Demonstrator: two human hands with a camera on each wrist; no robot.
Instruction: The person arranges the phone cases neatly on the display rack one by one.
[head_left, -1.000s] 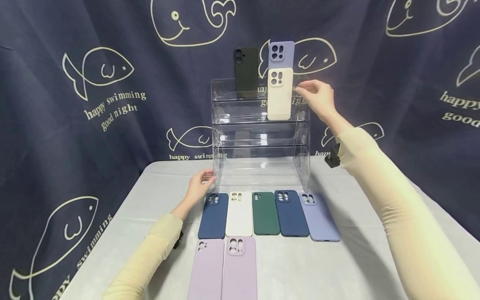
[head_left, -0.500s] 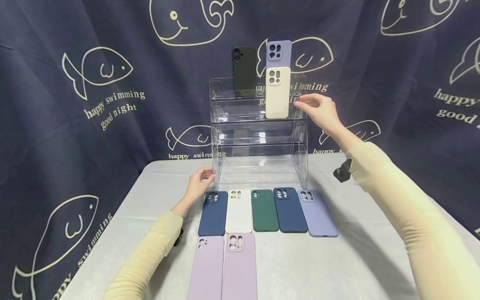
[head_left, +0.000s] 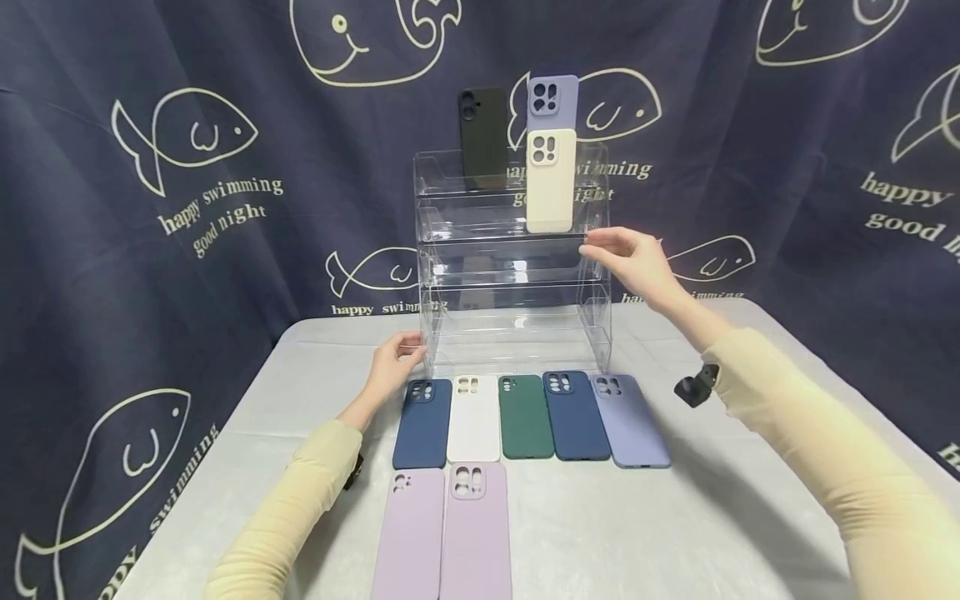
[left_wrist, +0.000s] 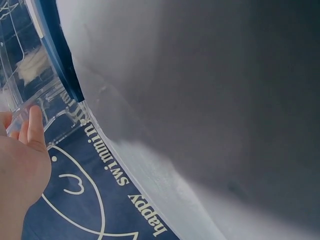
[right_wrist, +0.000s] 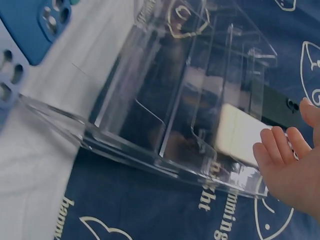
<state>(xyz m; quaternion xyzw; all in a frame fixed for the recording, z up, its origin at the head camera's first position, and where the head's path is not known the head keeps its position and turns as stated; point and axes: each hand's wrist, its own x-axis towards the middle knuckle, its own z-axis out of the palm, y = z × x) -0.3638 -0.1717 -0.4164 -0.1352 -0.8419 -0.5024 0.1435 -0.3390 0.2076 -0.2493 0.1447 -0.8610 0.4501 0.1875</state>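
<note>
A clear tiered display rack stands at the back of the table. My left hand grips its lower left side panel, with fingers and thumb at the edge. My right hand is beside the rack's right side, fingers relaxed and holding nothing, just below and right of a cream phone case. That case stands upright on the second tier from the top. Behind it a periwinkle phone case rises from the top tier, next to a black phone case. In the right wrist view the fingers overlap the cream case's edge.
In front of the rack lies a row of phone cases: navy, white, green, another navy and periwinkle. Two lilac cases lie nearer me. A dark blue curtain hangs behind the table.
My right hand has moved down along the rack's right side, from beside the cream case's upper half to below its bottom edge. The left hand stays at the rack's side.
</note>
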